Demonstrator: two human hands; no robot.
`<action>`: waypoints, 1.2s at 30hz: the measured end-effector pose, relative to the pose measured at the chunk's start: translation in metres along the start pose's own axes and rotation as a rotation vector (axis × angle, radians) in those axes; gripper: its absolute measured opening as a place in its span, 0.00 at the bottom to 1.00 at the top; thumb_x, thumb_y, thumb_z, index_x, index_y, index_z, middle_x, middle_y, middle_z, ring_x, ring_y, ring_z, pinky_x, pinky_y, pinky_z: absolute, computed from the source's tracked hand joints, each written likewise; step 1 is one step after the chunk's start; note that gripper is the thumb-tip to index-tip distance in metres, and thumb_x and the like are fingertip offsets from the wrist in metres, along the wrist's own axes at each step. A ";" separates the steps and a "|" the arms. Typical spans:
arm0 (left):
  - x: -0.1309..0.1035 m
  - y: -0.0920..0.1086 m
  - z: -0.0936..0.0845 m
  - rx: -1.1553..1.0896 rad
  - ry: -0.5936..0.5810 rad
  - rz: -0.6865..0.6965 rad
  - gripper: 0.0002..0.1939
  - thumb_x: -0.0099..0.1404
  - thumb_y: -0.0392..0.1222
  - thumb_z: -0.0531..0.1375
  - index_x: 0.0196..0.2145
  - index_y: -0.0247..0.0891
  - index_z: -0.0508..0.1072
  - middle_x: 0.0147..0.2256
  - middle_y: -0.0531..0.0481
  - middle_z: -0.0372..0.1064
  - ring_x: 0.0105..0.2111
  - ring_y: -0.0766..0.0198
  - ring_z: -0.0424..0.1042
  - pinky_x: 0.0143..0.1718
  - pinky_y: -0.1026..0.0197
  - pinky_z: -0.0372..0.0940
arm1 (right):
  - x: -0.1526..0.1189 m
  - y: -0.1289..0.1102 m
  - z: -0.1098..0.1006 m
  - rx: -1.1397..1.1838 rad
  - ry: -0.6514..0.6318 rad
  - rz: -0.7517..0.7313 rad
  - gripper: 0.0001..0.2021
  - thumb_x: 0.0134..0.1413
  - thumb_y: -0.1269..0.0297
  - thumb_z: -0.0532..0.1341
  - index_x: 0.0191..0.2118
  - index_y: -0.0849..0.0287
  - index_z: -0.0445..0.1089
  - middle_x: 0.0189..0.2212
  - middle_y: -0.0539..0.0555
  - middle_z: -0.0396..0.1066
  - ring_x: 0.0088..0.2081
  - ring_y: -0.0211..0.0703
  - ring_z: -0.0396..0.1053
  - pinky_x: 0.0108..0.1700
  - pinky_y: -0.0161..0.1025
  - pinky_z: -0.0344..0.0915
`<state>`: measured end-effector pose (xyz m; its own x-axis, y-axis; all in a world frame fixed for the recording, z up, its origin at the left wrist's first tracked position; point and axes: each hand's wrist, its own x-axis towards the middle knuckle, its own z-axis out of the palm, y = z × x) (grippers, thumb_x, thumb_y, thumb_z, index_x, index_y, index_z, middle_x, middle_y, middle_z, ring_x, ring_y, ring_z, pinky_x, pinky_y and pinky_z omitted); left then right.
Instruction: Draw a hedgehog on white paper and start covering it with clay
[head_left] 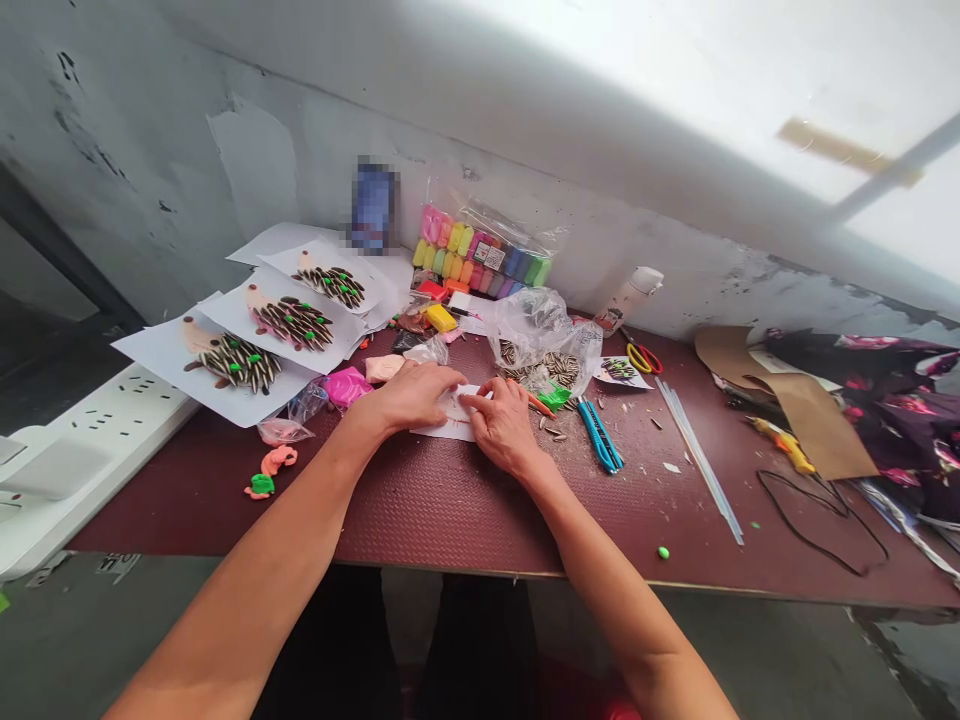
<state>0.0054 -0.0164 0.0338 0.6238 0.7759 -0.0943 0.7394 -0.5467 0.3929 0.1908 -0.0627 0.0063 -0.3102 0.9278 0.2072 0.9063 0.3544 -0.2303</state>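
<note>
A small sheet of white paper (448,428) with faint pinkish marks lies on the dark red table between my hands. My left hand (414,397) rests over its left side, thumb and fingers closed about the edge. From the right, my right hand (504,420) has its fingers bent and pressed together down at the paper; whatever may be between the fingertips is hidden. Just behind my left hand lie peach clay (384,368) and magenta clay (346,387). Beside my right hand are green clay (555,398) and a plastic bag of sunflower seeds (551,345).
Paper sheets with seed hedgehogs (238,362) are stacked left, near a power strip (82,455). Bagged coloured clay (480,255) leans on the wall. Rightward lie a blue utility knife (600,437), scissors (643,358), glue sticks (701,460) and a yellow glue gun (785,446) with a cord.
</note>
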 end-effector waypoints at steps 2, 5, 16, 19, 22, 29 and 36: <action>0.001 -0.001 0.001 0.001 0.008 0.001 0.30 0.56 0.35 0.60 0.57 0.41 0.70 0.58 0.45 0.71 0.59 0.50 0.68 0.61 0.49 0.59 | 0.001 -0.001 0.000 -0.008 -0.002 0.000 0.16 0.62 0.70 0.57 0.47 0.50 0.79 0.44 0.56 0.67 0.48 0.49 0.60 0.54 0.47 0.53; 0.001 -0.003 0.002 0.001 0.023 0.008 0.29 0.56 0.36 0.61 0.57 0.42 0.71 0.57 0.46 0.72 0.58 0.50 0.68 0.60 0.50 0.59 | 0.001 -0.001 0.000 -0.016 0.002 -0.014 0.18 0.62 0.70 0.56 0.51 0.48 0.78 0.45 0.56 0.67 0.48 0.49 0.60 0.55 0.48 0.52; 0.002 -0.003 0.004 -0.008 0.047 0.032 0.28 0.56 0.35 0.60 0.56 0.43 0.72 0.56 0.45 0.73 0.58 0.50 0.69 0.59 0.50 0.60 | 0.006 -0.005 0.003 -0.047 -0.055 -0.025 0.17 0.61 0.70 0.56 0.50 0.49 0.77 0.46 0.57 0.66 0.49 0.50 0.59 0.56 0.49 0.52; 0.001 -0.002 0.002 -0.005 0.039 0.028 0.28 0.56 0.35 0.61 0.56 0.43 0.71 0.56 0.46 0.73 0.58 0.50 0.69 0.59 0.51 0.60 | 0.006 -0.005 0.002 -0.031 -0.060 -0.025 0.18 0.61 0.70 0.56 0.50 0.49 0.77 0.46 0.57 0.66 0.49 0.50 0.60 0.56 0.49 0.52; 0.000 0.000 0.000 0.000 0.027 0.016 0.28 0.56 0.35 0.61 0.56 0.41 0.72 0.56 0.45 0.73 0.58 0.49 0.69 0.60 0.51 0.60 | 0.006 -0.004 0.001 -0.015 -0.055 -0.025 0.19 0.60 0.72 0.56 0.51 0.49 0.78 0.47 0.57 0.66 0.49 0.50 0.60 0.57 0.48 0.52; 0.000 0.000 0.000 -0.005 0.015 -0.005 0.28 0.56 0.35 0.60 0.56 0.42 0.71 0.56 0.46 0.73 0.58 0.50 0.68 0.61 0.50 0.59 | 0.000 -0.003 -0.003 -0.012 0.004 -0.018 0.18 0.61 0.71 0.56 0.50 0.48 0.79 0.45 0.56 0.66 0.49 0.49 0.59 0.56 0.48 0.52; 0.000 -0.002 0.002 -0.010 0.023 -0.002 0.30 0.55 0.35 0.60 0.57 0.43 0.71 0.56 0.45 0.73 0.57 0.49 0.69 0.60 0.50 0.60 | -0.003 -0.002 -0.005 0.028 -0.016 -0.027 0.18 0.62 0.71 0.56 0.49 0.49 0.79 0.45 0.56 0.68 0.48 0.49 0.60 0.56 0.49 0.52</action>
<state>0.0046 -0.0157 0.0316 0.6162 0.7841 -0.0741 0.7379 -0.5418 0.4023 0.1915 -0.0667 0.0107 -0.3386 0.9197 0.1988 0.8895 0.3818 -0.2510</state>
